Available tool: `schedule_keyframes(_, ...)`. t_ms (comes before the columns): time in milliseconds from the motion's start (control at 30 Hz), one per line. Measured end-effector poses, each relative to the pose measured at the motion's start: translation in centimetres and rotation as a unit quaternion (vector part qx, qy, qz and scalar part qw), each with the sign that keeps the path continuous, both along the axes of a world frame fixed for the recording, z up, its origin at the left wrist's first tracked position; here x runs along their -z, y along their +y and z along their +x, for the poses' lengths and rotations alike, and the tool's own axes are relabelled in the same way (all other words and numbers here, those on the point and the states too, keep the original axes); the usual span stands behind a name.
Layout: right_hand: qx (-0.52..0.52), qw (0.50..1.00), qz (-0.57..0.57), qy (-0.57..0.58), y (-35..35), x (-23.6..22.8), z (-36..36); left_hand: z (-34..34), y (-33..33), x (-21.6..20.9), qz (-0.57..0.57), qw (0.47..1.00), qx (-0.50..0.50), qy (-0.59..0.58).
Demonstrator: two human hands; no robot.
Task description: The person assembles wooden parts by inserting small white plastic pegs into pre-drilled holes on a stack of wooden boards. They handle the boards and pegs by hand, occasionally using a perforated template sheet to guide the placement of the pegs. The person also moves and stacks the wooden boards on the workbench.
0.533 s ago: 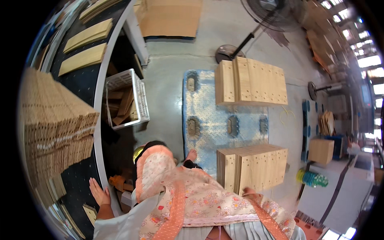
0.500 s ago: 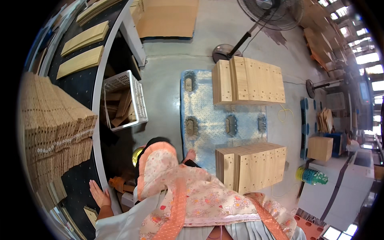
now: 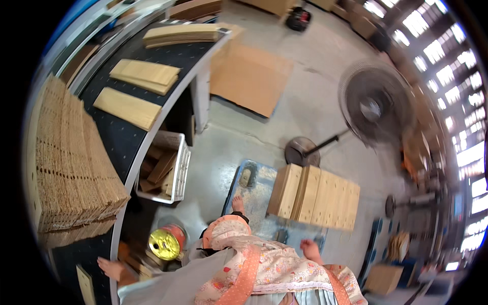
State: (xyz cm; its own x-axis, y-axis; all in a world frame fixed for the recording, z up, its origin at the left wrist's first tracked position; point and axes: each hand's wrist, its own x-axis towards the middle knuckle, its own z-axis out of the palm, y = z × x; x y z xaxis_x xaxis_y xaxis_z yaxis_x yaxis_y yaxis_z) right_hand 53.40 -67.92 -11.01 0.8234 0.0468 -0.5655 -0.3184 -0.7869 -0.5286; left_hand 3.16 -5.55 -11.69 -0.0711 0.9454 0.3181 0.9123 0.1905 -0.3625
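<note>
My left hand (image 3: 114, 269) lies at the metal edge of the black-topped bench (image 3: 124, 150), fingers stretched out and holding nothing. Farther along that bench stands a tall row of drilled boards (image 3: 76, 168), packed on edge. A single narrow board (image 3: 85, 284) lies beside my left hand. My right hand (image 3: 311, 250) hangs past the floral apron, over the blue pallet (image 3: 262, 175); its fingers look curled, with nothing visible in them. Upright light-wood boards (image 3: 325, 197) stand on the pallet beyond my right hand. What looks like my foot (image 3: 238, 204) shows at the pallet's left edge.
A white plastic crate (image 3: 180, 168) of wood offcuts sits beside the bench, near a yellow-topped tin (image 3: 165, 245). Short boards (image 3: 127, 108) lie in piles on the bench. A pedestal fan (image 3: 376, 104) stands beyond the pallet. A cardboard sheet (image 3: 254, 76) lies farther off.
The view has turned, so bench, pallet and fan sit differently. My right hand has come into view over the pallet. My left hand stays at the bench edge. The pallet's nearer board stack no longer shows.
</note>
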Motion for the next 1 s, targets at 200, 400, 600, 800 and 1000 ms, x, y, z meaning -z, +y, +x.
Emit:
schedule_keyframes(200, -0.037, 0.961, 0.273, -0.031, 15.7, -6.1, 23.4, 17.7, -5.6, -2.7, -0.309, 0.945, 0.029, 0.102)
schedule_keyframes(400, -0.246, 0.942, 0.179, 0.14, 25.5, -3.3, 26.7, 47.6, 1.5, -16.3, -0.121, 0.825, 0.472, -0.285)
schedule_keyframes(600, -0.55, 0.818, 0.083, -0.146, 47.2, -3.7, 36.1, 47.3, 15.9, -10.8, -0.132, 0.922, 0.012, -0.364)
schedule_keyframes(800, -0.511, 0.641, 0.371, -0.436, 77.7, -9.8, 37.4, 48.2, 14.2, -9.6, -0.076, 0.978, 0.041, -0.189)
schedule_keyframes(1000, -0.523, 0.632, 0.274, -0.502, 89.3, -7.6, 36.4, 48.5, 14.8, -10.3, -0.093, 0.975, 0.053, -0.193)
